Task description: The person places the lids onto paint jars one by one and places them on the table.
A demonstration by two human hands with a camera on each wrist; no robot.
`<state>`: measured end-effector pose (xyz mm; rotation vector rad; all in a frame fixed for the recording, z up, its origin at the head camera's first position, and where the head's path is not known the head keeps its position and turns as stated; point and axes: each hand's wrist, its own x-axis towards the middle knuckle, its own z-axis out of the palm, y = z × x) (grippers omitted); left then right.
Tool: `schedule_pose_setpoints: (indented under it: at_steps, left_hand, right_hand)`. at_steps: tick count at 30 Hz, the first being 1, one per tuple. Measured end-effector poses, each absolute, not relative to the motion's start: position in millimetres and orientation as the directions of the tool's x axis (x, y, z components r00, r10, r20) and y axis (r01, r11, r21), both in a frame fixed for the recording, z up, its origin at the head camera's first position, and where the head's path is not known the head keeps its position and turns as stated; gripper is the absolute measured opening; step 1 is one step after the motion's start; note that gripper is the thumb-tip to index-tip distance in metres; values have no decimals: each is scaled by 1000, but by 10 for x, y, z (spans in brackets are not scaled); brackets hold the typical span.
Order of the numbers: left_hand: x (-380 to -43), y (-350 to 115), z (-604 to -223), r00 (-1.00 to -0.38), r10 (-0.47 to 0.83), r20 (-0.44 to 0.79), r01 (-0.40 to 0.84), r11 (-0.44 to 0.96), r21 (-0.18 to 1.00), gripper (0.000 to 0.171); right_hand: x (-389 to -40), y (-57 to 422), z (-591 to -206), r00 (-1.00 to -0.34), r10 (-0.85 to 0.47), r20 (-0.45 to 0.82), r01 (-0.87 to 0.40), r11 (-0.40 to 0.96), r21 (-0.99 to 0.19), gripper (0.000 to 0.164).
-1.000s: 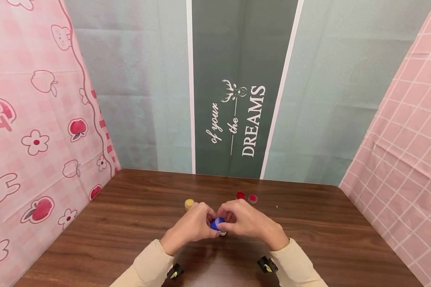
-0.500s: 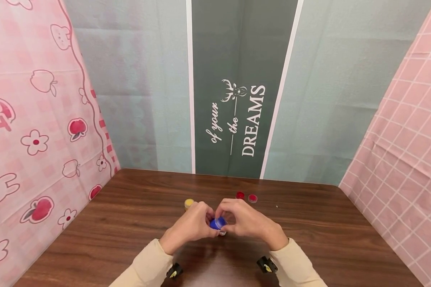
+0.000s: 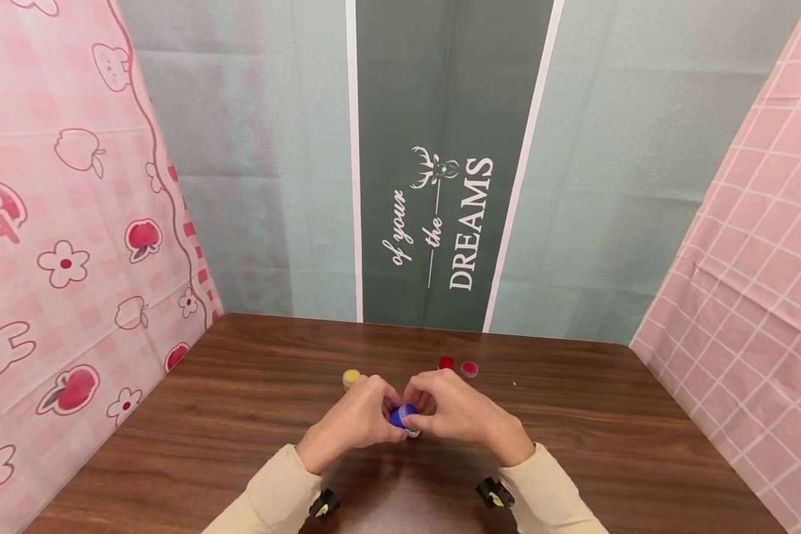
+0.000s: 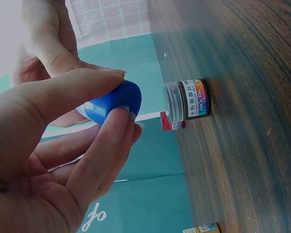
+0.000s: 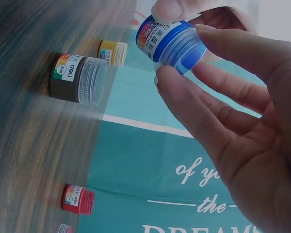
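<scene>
1. Head view, leftmost: the yellow jar stands on the bench, just beyond the left hand; knuckles swinging outward could tip it.
2. Left hand is clamped on the coloured base of the blue jar; too light a pinch could let that base spin or slip.
3. Between the 2 hands, the blue jar is held tilted, clear of the bench. Were the clear lid to come free at this angle, runny paint could spill.
4. Near the hands, the dark jar stands upright; a dropped blue jar could knock it over.
5. Right hand pinches the lid with thumb and fingertips; a jerk against a stuck lid could carry its knuckles into the red jar just beyond.
</scene>
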<state>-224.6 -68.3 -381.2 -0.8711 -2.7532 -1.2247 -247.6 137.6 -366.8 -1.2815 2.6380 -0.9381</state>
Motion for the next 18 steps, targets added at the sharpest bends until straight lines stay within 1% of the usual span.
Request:
schedule_pose_setpoints:
  at_steps: [8, 13, 18]
  left_hand:
    - [-2256, -699, -3809, -834, 498, 237, 507, 520, 687, 14]
    - [-2257, -711, -3794, -836, 494, 239, 504, 517, 692, 15]
    - [-2260, -720, -3788, -836, 495, 236, 502, 517, 694, 17]
  right_hand:
    - [-2475, 1388, -3669, -646, -736, 201, -698, 464, -546, 19]
    - [-2474, 1391, -3660, -616, -757, 219, -716, 423, -556, 24]
    - [-2474, 1388, -3660, -577, -777, 249, -743, 374, -554, 24]
